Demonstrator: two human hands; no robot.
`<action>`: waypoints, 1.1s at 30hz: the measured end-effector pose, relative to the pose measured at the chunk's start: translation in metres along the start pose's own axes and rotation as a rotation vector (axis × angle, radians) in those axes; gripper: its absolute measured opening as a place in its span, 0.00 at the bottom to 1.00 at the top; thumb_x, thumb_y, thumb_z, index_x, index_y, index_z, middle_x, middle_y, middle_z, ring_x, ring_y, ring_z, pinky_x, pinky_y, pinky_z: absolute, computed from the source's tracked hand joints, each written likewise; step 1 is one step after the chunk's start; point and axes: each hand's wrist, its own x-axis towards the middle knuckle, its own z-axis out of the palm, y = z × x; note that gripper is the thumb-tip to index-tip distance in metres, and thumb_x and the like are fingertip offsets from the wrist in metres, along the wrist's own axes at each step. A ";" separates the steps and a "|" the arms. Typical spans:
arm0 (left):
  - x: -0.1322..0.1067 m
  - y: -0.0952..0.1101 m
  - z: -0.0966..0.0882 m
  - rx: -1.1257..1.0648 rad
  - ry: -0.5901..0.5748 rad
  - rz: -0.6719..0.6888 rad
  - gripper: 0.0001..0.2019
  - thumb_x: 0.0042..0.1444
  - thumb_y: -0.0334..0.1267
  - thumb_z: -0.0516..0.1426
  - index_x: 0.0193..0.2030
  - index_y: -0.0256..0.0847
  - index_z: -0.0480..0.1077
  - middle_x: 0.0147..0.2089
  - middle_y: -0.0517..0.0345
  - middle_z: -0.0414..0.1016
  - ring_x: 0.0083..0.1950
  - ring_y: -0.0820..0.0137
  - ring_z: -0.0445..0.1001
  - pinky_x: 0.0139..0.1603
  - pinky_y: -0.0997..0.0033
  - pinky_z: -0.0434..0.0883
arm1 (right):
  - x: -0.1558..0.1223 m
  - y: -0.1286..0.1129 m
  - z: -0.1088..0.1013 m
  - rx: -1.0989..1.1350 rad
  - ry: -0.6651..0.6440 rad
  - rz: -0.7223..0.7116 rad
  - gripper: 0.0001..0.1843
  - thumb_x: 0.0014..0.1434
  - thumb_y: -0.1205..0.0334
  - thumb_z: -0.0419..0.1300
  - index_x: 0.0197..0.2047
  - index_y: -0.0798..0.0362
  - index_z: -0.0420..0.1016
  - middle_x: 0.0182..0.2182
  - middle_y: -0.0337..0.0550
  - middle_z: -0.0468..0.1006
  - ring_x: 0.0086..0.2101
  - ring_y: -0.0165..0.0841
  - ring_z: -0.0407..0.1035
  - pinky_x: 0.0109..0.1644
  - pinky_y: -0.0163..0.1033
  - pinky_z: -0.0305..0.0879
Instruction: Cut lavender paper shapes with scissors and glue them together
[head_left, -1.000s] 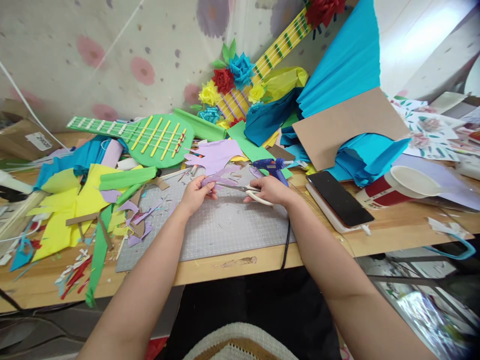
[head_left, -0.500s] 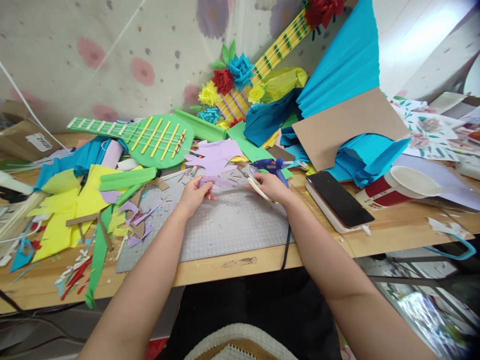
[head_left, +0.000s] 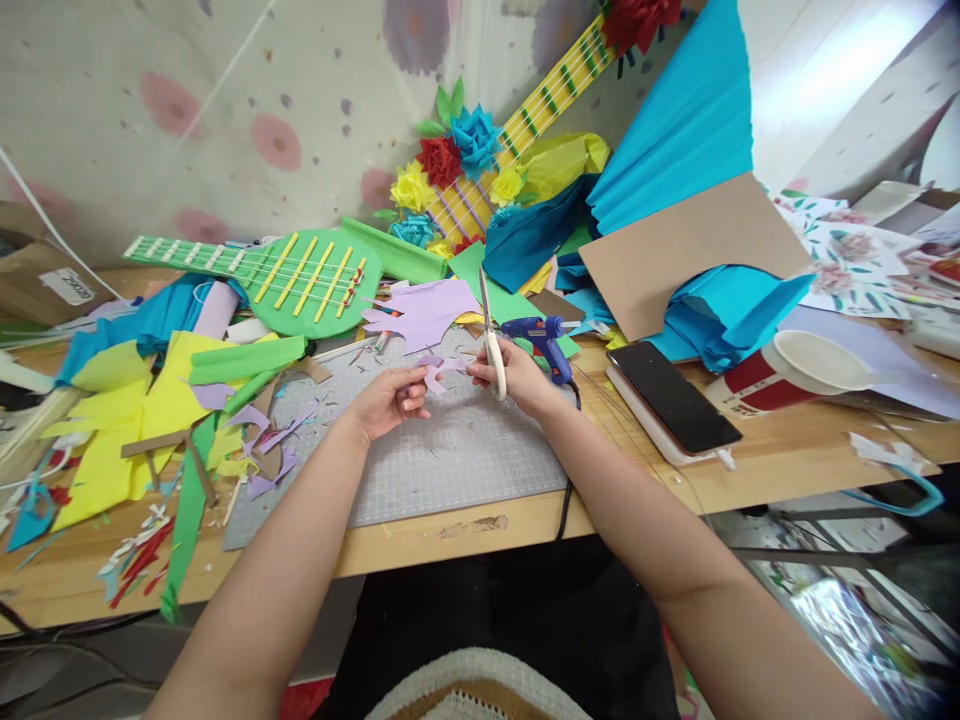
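My left hand point(head_left: 390, 400) pinches a small lilac paper cut-out point(head_left: 434, 372) above the grey cutting mat point(head_left: 450, 450). My right hand point(head_left: 517, 378) is closed round white-handled scissors point(head_left: 489, 335), whose blades point up and away, and its fingertips also touch the cut-out's right edge. A larger lilac paper sheet point(head_left: 424, 312) with a jagged cut edge lies just behind the hands. A blue glue gun point(head_left: 546, 335) rests right behind my right hand.
A green paper guitar point(head_left: 300, 275) lies at back left, and a yellow flowered guitar point(head_left: 487, 170) leans on the wall. Blue tissue paper, brown cardboard point(head_left: 686, 250), a black phone point(head_left: 673, 397) and a red cup point(head_left: 780, 372) crowd the right. Yellow, green and lilac scraps cover the left.
The scissors swung from lying flat and cutting leftward to pointing upright. The lilac piece came free and both hands now hold it slightly nearer me.
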 end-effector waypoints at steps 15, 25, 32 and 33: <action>-0.003 0.006 -0.002 -0.404 -0.089 -0.230 0.21 0.63 0.44 0.40 0.32 0.32 0.67 0.12 0.71 0.50 0.09 0.84 0.51 0.20 0.78 0.71 | 0.000 0.004 0.005 0.049 -0.088 -0.030 0.23 0.36 0.53 0.68 0.29 0.53 0.60 0.20 0.33 0.70 0.20 0.24 0.64 0.24 0.33 0.59; 0.007 -0.002 0.003 -0.039 0.307 0.214 0.08 0.48 0.38 0.60 0.29 0.35 0.67 0.23 0.64 0.64 0.18 0.83 0.59 0.22 0.78 0.71 | -0.002 0.000 0.002 -0.061 -0.050 -0.070 0.21 0.39 0.50 0.65 0.28 0.53 0.59 0.19 0.32 0.66 0.20 0.24 0.61 0.24 0.33 0.56; 0.012 -0.014 0.007 0.319 0.367 0.399 0.20 0.31 0.37 0.67 0.23 0.38 0.57 0.24 0.68 0.61 0.19 0.82 0.62 0.18 0.79 0.66 | 0.003 0.010 0.001 -0.257 0.004 -0.141 0.18 0.40 0.54 0.64 0.29 0.52 0.61 0.21 0.31 0.63 0.22 0.24 0.57 0.26 0.33 0.55; 0.013 -0.017 0.007 0.339 0.379 0.424 0.21 0.30 0.36 0.67 0.23 0.38 0.56 0.26 0.68 0.63 0.19 0.82 0.63 0.18 0.79 0.66 | 0.004 0.011 0.000 -0.277 0.009 -0.147 0.18 0.40 0.54 0.64 0.29 0.52 0.61 0.21 0.32 0.63 0.22 0.25 0.57 0.27 0.33 0.55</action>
